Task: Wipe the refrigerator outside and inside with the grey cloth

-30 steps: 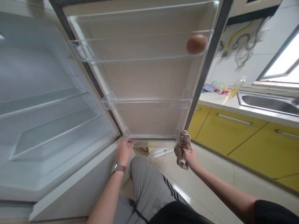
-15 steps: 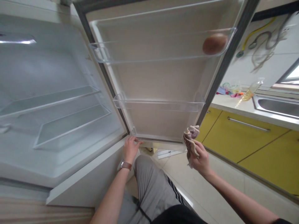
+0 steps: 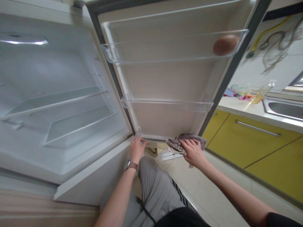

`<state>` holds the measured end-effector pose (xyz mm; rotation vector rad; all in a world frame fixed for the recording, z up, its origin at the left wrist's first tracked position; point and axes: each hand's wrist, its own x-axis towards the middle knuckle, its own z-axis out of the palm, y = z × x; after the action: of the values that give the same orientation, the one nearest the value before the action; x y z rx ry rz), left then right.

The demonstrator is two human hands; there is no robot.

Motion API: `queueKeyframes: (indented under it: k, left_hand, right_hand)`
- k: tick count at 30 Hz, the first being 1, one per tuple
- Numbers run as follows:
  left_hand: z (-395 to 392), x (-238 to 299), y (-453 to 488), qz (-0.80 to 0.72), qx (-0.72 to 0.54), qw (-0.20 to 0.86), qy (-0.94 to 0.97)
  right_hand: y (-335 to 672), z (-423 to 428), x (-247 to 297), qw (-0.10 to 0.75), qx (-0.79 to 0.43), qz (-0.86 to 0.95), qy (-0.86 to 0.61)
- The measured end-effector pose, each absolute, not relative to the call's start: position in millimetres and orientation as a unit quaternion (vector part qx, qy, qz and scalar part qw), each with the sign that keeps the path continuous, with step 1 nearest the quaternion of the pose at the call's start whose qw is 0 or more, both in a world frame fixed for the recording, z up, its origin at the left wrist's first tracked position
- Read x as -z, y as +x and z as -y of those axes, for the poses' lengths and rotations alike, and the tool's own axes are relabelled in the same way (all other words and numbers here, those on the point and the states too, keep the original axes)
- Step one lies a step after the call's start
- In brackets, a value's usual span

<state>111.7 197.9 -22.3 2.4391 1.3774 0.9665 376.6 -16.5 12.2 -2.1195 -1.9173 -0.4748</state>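
Observation:
My right hand (image 3: 194,153) grips a mottled brown-and-grey cloth (image 3: 176,145), pressing it along the lower edge of the open refrigerator door (image 3: 165,78), toward the right corner. Part of the cloth lies spread on both sides of my fingers. At the lower left corner of the same door, close to the hinge side, my left hand (image 3: 137,149) holds the bottom edge, thumb pointing right. Two clear door shelves (image 3: 165,105) cross the inner panel. The upper one carries a round, reddish-brown thing (image 3: 225,45) at its right end; its kind is blurred.
Left of the door is the refrigerator interior (image 3: 59,69) with glass shelves (image 3: 80,123). Yellow cabinets (image 3: 255,135) stand to the right beneath a counter, which bears a tilted clear bottle (image 3: 261,93) and a sink (image 3: 284,108). My knee (image 3: 151,170) is below the door.
My right hand has moved left and slightly up, bringing the bunched cloth from the door's right corner onto its bottom edge, where it lies flatter. My left hand keeps its place on the door.

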Motion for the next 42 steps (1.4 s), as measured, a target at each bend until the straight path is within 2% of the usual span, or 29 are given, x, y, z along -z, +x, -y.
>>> queueKeyframes:
  k: [18, 42]
  left_hand:
    - [-197, 24, 114, -0.464, -0.329, 0.081, 0.819]
    - [-198, 27, 114, -0.459, -0.339, 0.073, 0.818]
  right_hand:
    - [380, 5, 25, 0.198, 0.235, 0.616, -0.725]
    - [384, 1, 31, 0.237, 0.26, 0.62, -0.702]
